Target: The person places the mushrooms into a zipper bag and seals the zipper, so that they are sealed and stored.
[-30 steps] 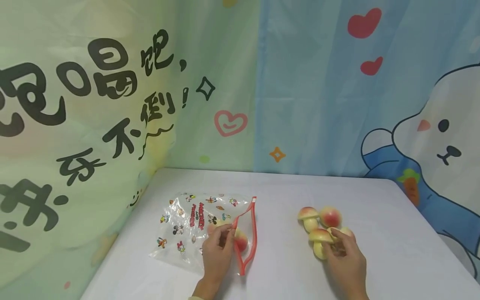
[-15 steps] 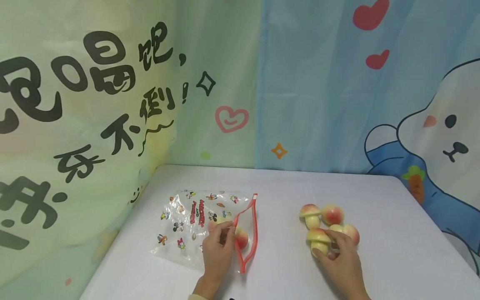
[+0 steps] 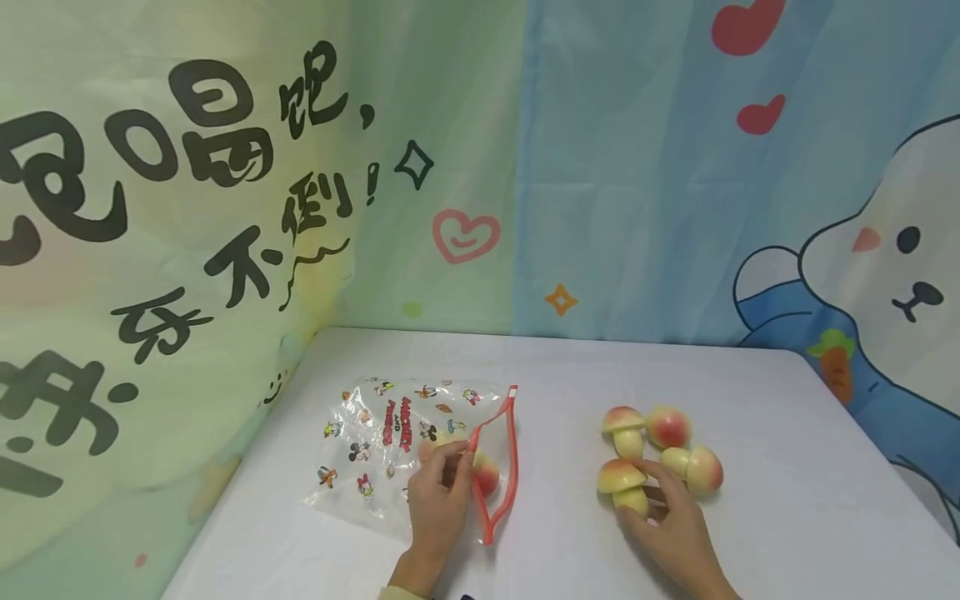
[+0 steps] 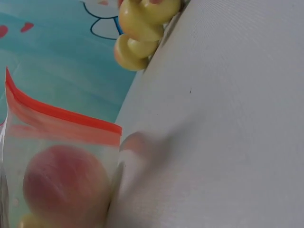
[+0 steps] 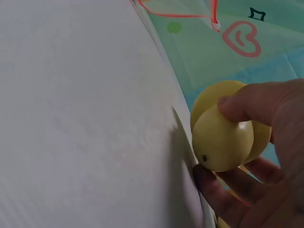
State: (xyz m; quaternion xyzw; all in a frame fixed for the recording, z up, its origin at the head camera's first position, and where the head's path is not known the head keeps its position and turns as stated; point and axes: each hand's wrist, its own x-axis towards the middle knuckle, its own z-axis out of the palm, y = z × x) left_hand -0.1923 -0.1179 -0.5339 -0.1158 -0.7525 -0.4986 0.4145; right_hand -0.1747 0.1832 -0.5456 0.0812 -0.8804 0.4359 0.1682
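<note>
My left hand (image 3: 438, 504) pinches the red-edged opening of a clear zip bag (image 3: 375, 492) printed with cartoon figures. The bag lies flat on the table, its mouth gaping to the right. Inside it are red-and-yellow mushrooms, one showing its red cap (image 4: 66, 183) in the left wrist view; my hand covers part of them. My right hand (image 3: 671, 517) holds a toy mushroom (image 3: 621, 477) with a red-and-yellow cap, thumb and fingers round its pale stem. The right wrist view shows the thumb pressing on this mushroom's stem (image 5: 223, 142).
Several more mushrooms lie just beyond my right hand: one upright-looking mushroom (image 3: 624, 427), one red cap (image 3: 669, 427) and one mushroom on its side (image 3: 696, 471). White table (image 3: 555, 467) spans between bag and mushrooms. A printed curtain (image 3: 600, 208) hangs behind the table.
My right hand has taken hold of the nearest mushroom and shifted it left, apart from the others. The left hand stays on the bag's edge. The head view has tilted slightly.
</note>
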